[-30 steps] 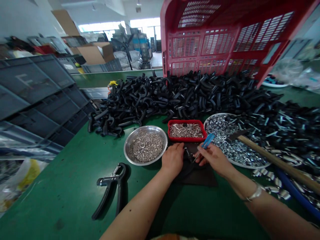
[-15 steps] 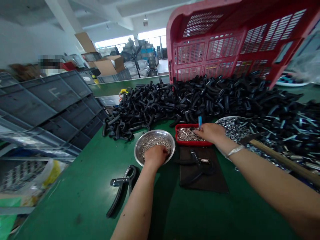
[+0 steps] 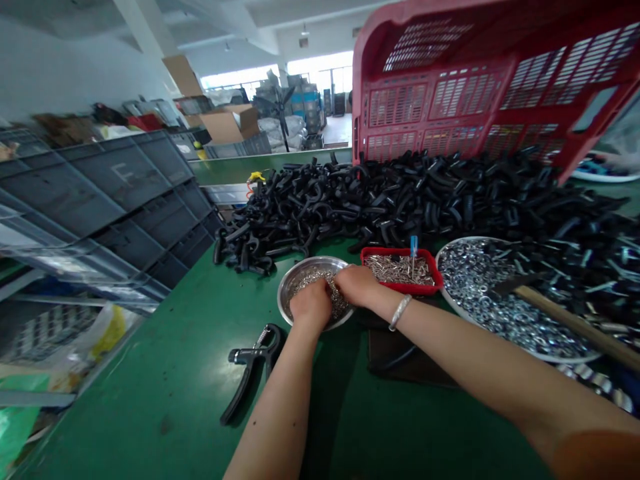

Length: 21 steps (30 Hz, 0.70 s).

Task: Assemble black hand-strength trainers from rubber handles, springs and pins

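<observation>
My left hand (image 3: pixel 311 305) reaches into a round metal bowl (image 3: pixel 282 293) of small shiny metal parts, its fingers closed and partly hidden. Beside it, my right hand (image 3: pixel 357 284) is over the bowl's right side, fingertips pinched together; what either holds is too small to make out. A black hand grip strengthener (image 3: pixel 249 361) with a spring lies left of my left forearm. Under my right forearm is a dark mat (image 3: pixel 383 341), with another black grip mostly hidden. Right of the bowl, a red tray (image 3: pixel 407 288) holds metal pins and an upright blue-handled screwdriver (image 3: pixel 414 246).
A heap of black grip handles (image 3: pixel 345 200) spans the back, below a tilted red crate (image 3: pixel 395 107). To the right sits a white basin (image 3: pixel 463 313) of shiny parts, with a wooden-handled hammer (image 3: pixel 565 312) across it. Grey crates (image 3: pixel 100 193) stand stacked left.
My right hand has moved left from the red tray to the bowl beside my left hand. The blue-handled screwdriver stays in the tray. The view has shifted slightly.
</observation>
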### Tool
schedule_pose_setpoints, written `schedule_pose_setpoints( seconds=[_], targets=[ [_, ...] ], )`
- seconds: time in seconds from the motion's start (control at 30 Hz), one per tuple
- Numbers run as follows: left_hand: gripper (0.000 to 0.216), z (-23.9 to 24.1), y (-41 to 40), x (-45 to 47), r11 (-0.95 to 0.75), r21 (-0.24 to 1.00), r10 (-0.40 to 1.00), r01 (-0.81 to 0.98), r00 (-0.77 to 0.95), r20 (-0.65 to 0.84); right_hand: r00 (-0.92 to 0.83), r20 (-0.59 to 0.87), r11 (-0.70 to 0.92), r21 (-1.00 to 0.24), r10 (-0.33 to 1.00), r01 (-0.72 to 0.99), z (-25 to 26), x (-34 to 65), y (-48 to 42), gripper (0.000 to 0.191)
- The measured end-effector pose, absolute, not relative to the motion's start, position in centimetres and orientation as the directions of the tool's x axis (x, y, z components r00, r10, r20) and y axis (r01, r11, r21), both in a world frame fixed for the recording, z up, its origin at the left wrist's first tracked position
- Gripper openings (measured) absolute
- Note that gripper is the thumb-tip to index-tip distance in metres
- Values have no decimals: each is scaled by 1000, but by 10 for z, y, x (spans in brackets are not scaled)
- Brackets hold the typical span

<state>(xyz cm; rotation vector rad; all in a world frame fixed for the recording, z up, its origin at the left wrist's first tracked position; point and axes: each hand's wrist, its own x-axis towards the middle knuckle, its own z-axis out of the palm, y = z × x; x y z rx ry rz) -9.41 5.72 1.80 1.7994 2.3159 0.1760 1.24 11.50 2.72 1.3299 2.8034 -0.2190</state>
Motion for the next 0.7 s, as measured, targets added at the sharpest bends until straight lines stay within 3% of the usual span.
schedule_pose_setpoints(
  seconds=[0.27,0.53,0.7],
  targets=[
    [25,17,59,-90,303,320,952,898,-299,-62,-643,65,630,-296,763,717,18,32,118,18],
    [20,18,59,-90,220,429,972,876,-232,-26,-611,136,572,-551,780,607,21,59,110,20],
    [18,22,50,-64,-43,586,994,809,-22,104,-423,189,431,-670,886,604,24,117,89,23]
  ],
)
